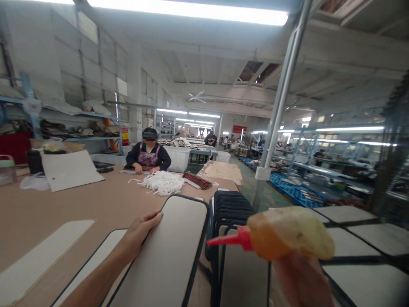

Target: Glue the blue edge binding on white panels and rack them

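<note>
My left hand [140,232] grips the left edge of a long cream panel with a dark rim [172,243], thumb on its face, and the panel is tilted up off the table. In my right hand [298,273] is a squeeze bottle [287,232] of amber liquid, lying sideways with its red nozzle pointing left; my fingers are mostly hidden below it. Behind the nozzle stands a row of dark-edged panels [231,209], packed upright. Another rimmed panel [96,260] lies partly under my left forearm.
A plain cream strip [47,256] lies on the brown table [128,200]. Across it, a person [148,151] sits behind a heap of white strips [164,182] and a brown bundle [198,181]. More panels [351,243] lie at right, near a metal post [281,98].
</note>
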{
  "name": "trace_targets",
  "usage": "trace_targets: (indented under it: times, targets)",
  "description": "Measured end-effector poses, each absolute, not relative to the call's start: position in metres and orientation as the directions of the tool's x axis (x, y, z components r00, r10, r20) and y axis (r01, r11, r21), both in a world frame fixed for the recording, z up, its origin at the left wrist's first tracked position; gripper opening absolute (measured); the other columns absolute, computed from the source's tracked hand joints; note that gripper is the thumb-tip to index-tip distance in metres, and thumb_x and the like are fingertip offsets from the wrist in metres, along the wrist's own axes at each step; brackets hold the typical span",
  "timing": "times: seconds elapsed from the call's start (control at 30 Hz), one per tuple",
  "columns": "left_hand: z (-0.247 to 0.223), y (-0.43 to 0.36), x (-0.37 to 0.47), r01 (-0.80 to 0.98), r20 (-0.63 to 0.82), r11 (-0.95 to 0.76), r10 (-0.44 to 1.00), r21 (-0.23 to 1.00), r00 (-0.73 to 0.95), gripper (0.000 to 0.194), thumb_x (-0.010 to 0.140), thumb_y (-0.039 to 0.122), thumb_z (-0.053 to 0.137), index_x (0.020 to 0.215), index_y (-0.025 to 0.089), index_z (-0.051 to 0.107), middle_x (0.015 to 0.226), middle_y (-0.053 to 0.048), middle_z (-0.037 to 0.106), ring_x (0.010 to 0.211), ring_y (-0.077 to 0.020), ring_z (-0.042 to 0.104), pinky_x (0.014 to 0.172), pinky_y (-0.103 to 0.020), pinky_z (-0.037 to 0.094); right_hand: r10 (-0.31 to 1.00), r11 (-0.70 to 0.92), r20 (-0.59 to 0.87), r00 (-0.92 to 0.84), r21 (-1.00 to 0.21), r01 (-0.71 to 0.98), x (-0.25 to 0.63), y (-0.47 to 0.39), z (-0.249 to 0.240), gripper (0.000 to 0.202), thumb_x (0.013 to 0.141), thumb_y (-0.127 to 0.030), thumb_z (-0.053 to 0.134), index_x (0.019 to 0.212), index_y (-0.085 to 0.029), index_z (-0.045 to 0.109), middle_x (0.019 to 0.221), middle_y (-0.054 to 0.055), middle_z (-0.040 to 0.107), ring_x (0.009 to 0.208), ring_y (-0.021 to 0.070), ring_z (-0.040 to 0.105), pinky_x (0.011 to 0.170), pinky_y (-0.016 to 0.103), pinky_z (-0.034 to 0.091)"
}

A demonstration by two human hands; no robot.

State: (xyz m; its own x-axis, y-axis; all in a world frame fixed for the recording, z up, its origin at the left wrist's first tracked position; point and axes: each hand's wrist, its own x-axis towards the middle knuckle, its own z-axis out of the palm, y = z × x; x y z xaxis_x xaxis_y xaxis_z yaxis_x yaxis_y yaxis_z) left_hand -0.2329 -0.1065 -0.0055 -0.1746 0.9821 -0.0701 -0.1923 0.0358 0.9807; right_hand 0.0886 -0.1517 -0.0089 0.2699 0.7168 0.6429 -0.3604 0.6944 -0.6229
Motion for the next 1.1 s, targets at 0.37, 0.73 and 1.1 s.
trace_targets:
  times: [0.37, 0.73, 1.1]
  targets:
    - [-0.002, -0.128, -0.227, -0.148, -0.087, 0.085, 0.996, 0.985, -0.012, 0.047, 0.069, 0.038, 0.073, 0.110, 0.017, 0.063, 0.086, -0.008, 0.075, 0.074, -0.0252, 0.070, 0.061, -0.029, 0.056, 0.708, 0.697, 0.640, 0.300, -0.562, -0.445, 0.099, -0.132, 0.029, 0.044, 0.055, -0.024, 0.083, 0.097, -0.026, 0.071, 0.078, 0.004, 0.072, 0.072, 0.0212, 0.066, 0.066, 0.033, 0.057]
    - [0.002, -0.125, -0.219, -0.263, -0.122, 0.105, 0.991, 0.959, -0.047, 0.036, 0.073, 0.025, 0.070, 0.107, 0.017, 0.063, 0.077, -0.007, 0.075, 0.065, -0.0220, 0.070, 0.055, -0.028, 0.056, 0.764, 0.637, 0.581, 0.281, -0.610, -0.471, 0.093, -0.134, 0.000, 0.050, 0.060, -0.025, 0.081, 0.107, -0.027, 0.066, 0.084, 0.004, 0.071, 0.075, 0.0207, 0.065, 0.070, 0.033, 0.055]
    - [0.009, -0.112, -0.221, -0.315, -0.083, 0.037, 0.987, 0.948, -0.136, 0.017, 0.083, 0.012, 0.054, 0.095, 0.012, 0.066, 0.064, -0.006, 0.071, 0.049, -0.0171, 0.065, 0.047, -0.025, 0.053, 0.868, 0.451, 0.493, 0.058, -0.735, -0.507, 0.080, -0.153, -0.038, 0.048, 0.064, -0.024, 0.078, 0.109, -0.025, 0.062, 0.090, 0.006, 0.069, 0.081, 0.0238, 0.065, 0.069, 0.035, 0.056]
